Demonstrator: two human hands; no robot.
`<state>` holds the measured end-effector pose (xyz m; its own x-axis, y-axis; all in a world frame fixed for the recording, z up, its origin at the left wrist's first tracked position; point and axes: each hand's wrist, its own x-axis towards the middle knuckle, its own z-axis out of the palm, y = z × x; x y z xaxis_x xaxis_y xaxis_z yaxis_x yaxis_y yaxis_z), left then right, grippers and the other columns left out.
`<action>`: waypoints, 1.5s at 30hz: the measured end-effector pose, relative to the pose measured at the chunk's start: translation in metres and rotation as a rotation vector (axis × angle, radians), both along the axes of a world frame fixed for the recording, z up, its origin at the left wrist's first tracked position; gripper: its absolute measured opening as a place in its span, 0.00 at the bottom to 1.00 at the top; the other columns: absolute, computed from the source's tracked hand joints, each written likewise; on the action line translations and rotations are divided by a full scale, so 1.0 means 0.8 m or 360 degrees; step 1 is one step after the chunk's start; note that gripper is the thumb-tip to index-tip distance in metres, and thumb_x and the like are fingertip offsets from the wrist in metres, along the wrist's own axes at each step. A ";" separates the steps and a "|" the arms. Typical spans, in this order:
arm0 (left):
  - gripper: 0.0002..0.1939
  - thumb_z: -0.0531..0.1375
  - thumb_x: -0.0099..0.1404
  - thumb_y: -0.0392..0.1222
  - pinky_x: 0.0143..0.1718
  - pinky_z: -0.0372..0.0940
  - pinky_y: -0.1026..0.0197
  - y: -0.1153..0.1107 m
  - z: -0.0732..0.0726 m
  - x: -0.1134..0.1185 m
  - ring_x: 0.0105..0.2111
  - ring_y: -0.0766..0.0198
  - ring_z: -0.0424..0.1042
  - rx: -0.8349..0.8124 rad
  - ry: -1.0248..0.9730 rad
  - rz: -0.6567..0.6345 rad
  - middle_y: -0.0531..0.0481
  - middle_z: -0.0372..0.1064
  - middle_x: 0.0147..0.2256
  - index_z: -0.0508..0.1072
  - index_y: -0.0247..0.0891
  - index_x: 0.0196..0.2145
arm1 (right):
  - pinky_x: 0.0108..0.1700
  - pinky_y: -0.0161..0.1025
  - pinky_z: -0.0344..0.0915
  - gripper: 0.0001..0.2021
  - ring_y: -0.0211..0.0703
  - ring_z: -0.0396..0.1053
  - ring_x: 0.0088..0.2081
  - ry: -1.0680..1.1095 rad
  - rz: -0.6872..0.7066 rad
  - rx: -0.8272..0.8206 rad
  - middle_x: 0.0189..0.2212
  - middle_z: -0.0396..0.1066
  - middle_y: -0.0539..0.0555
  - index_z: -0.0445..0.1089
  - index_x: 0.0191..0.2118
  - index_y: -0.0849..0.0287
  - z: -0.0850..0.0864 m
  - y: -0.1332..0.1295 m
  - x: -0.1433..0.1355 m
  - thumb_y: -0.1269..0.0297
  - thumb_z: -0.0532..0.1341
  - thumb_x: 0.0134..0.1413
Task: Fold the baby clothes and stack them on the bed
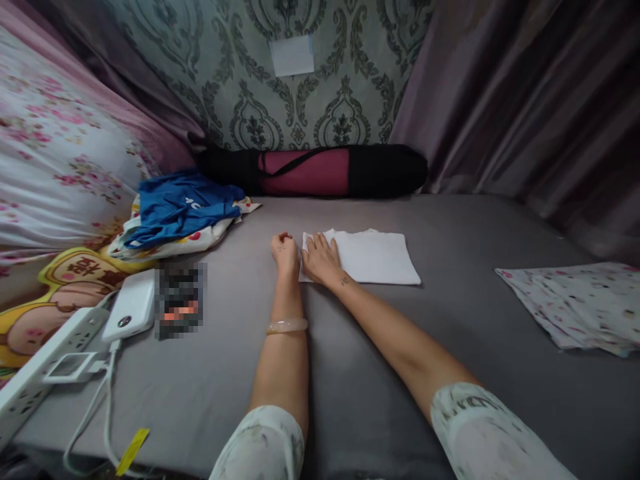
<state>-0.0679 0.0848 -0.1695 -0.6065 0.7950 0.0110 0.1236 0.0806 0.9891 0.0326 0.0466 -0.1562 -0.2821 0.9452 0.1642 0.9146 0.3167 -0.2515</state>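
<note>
A white folded cloth [377, 257] lies flat on the grey bed sheet, its far edge slightly uneven. My right hand [321, 259] rests palm down on its left end, fingers stretched out and a little apart. Just left of the cloth, my left hand [285, 252] is on the sheet with its fingers curled in. I see nothing in that hand, though its palm side is hidden. A pale bangle [287, 326] circles the left forearm.
Folded patterned fabric [580, 300] lies at the right. At the left are a blue garment [185, 207] on a patterned cloth, a white power bank [131, 305], a power strip [55, 360] with cables and a yellow cushion [40, 313]. A black-and-red bag [310, 172] lies along the wall.
</note>
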 end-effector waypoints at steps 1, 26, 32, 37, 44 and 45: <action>0.16 0.50 0.57 0.30 0.49 0.66 0.59 0.000 0.001 -0.001 0.43 0.61 0.73 0.0005 0.0008 0.0002 0.41 0.73 0.42 0.69 0.34 0.42 | 0.66 0.55 0.37 0.27 0.54 0.42 0.68 0.0001 0.0032 0.0024 0.67 0.49 0.65 0.54 0.65 0.70 0.001 0.002 -0.003 0.59 0.42 0.67; 0.17 0.52 0.64 0.30 0.59 0.57 0.51 -0.013 0.004 0.080 0.55 0.54 0.67 0.0266 0.1153 -0.0977 0.37 0.70 0.51 0.71 0.37 0.48 | 0.66 0.54 0.35 0.28 0.52 0.42 0.68 -0.0060 -0.0207 -0.0043 0.67 0.49 0.64 0.53 0.65 0.70 0.003 0.015 0.138 0.58 0.40 0.67; 0.16 0.54 0.68 0.42 0.63 0.43 0.40 -0.012 -0.007 0.096 0.63 0.46 0.54 0.0121 0.1400 -0.1056 0.35 0.61 0.60 0.70 0.38 0.52 | 0.66 0.54 0.35 0.29 0.51 0.40 0.68 -0.0077 -0.0239 -0.0119 0.67 0.48 0.62 0.52 0.66 0.69 -0.012 0.021 0.167 0.56 0.39 0.67; 0.19 0.52 0.69 0.46 0.63 0.42 0.40 -0.008 -0.014 0.097 0.64 0.46 0.52 0.0002 0.1537 -0.1067 0.37 0.58 0.62 0.68 0.40 0.54 | 0.66 0.55 0.36 0.29 0.52 0.40 0.68 -0.0027 -0.0214 -0.0157 0.67 0.48 0.61 0.53 0.66 0.68 -0.012 0.026 0.169 0.55 0.40 0.67; 0.21 0.50 0.70 0.46 0.63 0.42 0.39 -0.008 -0.011 0.090 0.65 0.47 0.52 -0.0050 0.1603 -0.0938 0.35 0.58 0.62 0.66 0.38 0.57 | 0.67 0.54 0.35 0.30 0.52 0.40 0.68 0.0030 -0.0363 -0.0089 0.68 0.45 0.64 0.50 0.67 0.71 -0.004 0.026 0.188 0.56 0.39 0.68; 0.21 0.50 0.70 0.46 0.63 0.42 0.39 -0.008 -0.011 0.089 0.65 0.47 0.52 -0.0088 0.1601 -0.0938 0.36 0.59 0.61 0.66 0.38 0.57 | 0.67 0.54 0.34 0.30 0.53 0.40 0.68 0.0010 -0.0392 -0.0107 0.68 0.45 0.64 0.49 0.67 0.72 -0.006 0.027 0.191 0.56 0.39 0.68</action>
